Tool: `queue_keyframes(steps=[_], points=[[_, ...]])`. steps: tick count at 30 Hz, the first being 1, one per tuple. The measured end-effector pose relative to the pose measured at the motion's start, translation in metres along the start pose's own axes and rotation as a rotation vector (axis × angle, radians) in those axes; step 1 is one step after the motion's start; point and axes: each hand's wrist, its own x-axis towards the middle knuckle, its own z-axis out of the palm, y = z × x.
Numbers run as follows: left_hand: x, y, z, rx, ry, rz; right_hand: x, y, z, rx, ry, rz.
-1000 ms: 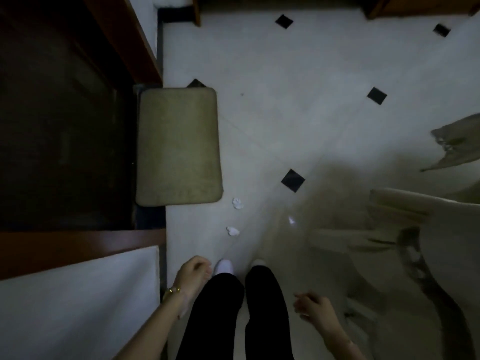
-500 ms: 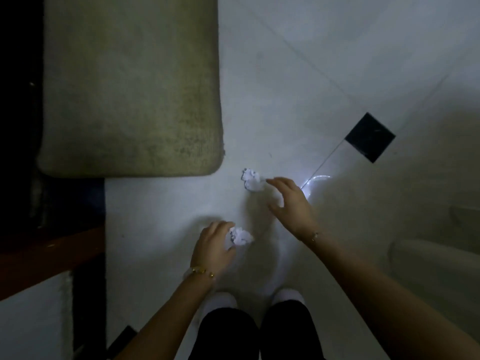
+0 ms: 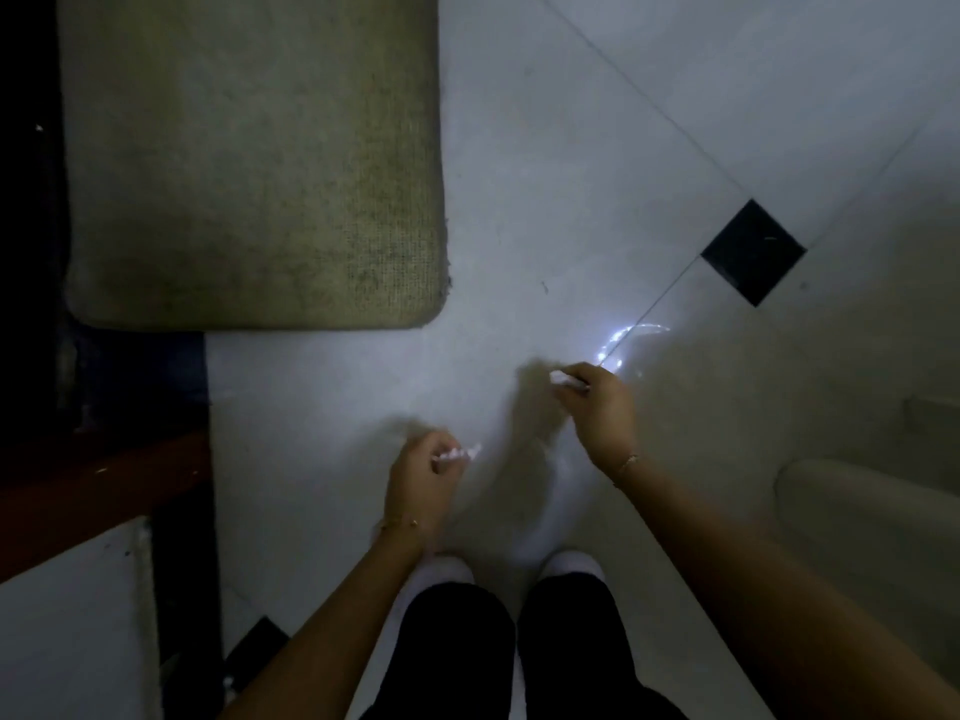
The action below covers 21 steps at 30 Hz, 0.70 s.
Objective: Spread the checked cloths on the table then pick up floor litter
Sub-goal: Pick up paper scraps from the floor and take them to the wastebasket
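Pale glossy floor tiles (image 3: 571, 148) fill most of the view. A small black diamond tile (image 3: 753, 252) is set at a joint on the right, and a bright curved reflection (image 3: 631, 337) is seen just below it. An olive-beige mat (image 3: 249, 158) is laid flat at the upper left.

Both hands are held low over the floor. A crumpled white scrap (image 3: 461, 453) is pinched by the curled fingers of the left hand (image 3: 423, 480), just in front of the feet. A second white scrap (image 3: 563, 380) is gripped between thumb and fingers of the right hand (image 3: 597, 407), a little farther forward and apart from the left one. Whether the scraps touch the floor cannot be told.

A thin bracelet (image 3: 628, 462) is worn on the right wrist. White-covered toes (image 3: 447, 569) and black trousers (image 3: 462, 641) are seen at the bottom edge. A red-brown wooden edge (image 3: 98, 480) and a white surface (image 3: 67, 626) lie at the lower left.
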Motion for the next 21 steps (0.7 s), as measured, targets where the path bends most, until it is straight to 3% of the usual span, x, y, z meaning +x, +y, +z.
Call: queue_keyframes(steps=[3, 8, 13, 18, 21], points=[[-0.044, 0.036, -0.041, -0.262, 0.089, -0.135, -0.057, -0.016, -0.053, 0.291, -0.009, 0.224], [-0.139, 0.112, -0.126, -0.324, 0.059, -0.179, -0.167, -0.076, -0.155, 0.578, 0.059, 0.502], [-0.257, 0.227, -0.200, -0.432, -0.047, -0.304, -0.289, -0.151, -0.260, 0.636, 0.102, 0.570], [-0.345, 0.337, -0.260, -0.274, -0.327, -0.193, -0.400, -0.201, -0.334, 0.710, 0.103, 0.590], [-0.386, 0.381, -0.276, -0.257, -0.326, -0.107, -0.447, -0.211, -0.363, 0.762, 0.128, 0.536]])
